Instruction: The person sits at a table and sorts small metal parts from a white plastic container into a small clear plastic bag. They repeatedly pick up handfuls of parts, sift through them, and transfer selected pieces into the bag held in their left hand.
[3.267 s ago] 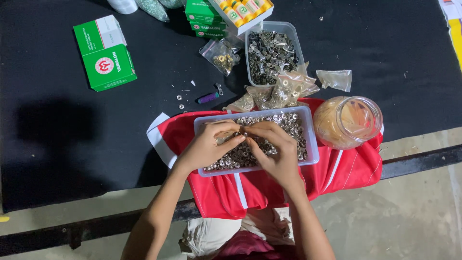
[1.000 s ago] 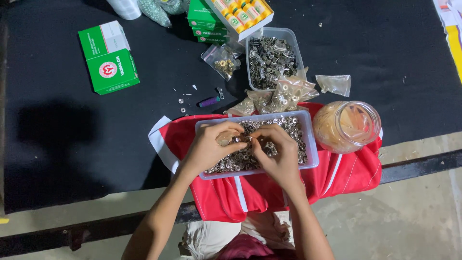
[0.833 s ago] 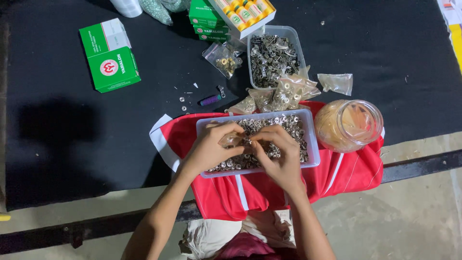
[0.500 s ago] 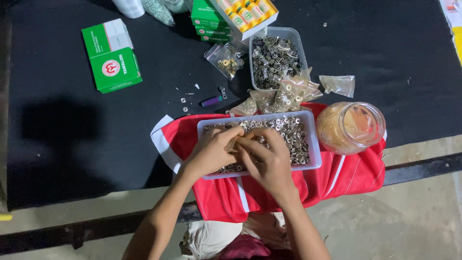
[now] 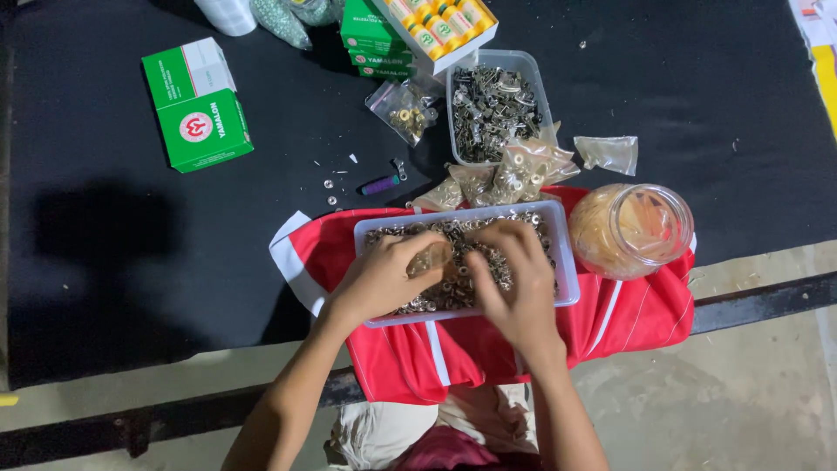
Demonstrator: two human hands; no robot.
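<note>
We curl our left hand (image 5: 384,281) lightly around a small clear bag (image 5: 432,257), its mouth just beside our right hand's (image 5: 514,283) pinched fingers (image 5: 510,249), which pick small metal rings (image 5: 453,288) from the shallow tray (image 5: 567,275) directly beneath, on red cloth (image 5: 628,314) over the desk (image 5: 131,244).

dim overhead light, soft shadow at left, slight blur

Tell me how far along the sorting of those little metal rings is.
Done: several small clear bags already hold metal pieces beside the upper container. In hand: the left hand holds a small clear bag over the tray, while the right hand picks among the metal rings. Left: the tray is covered with loose rings.
</note>
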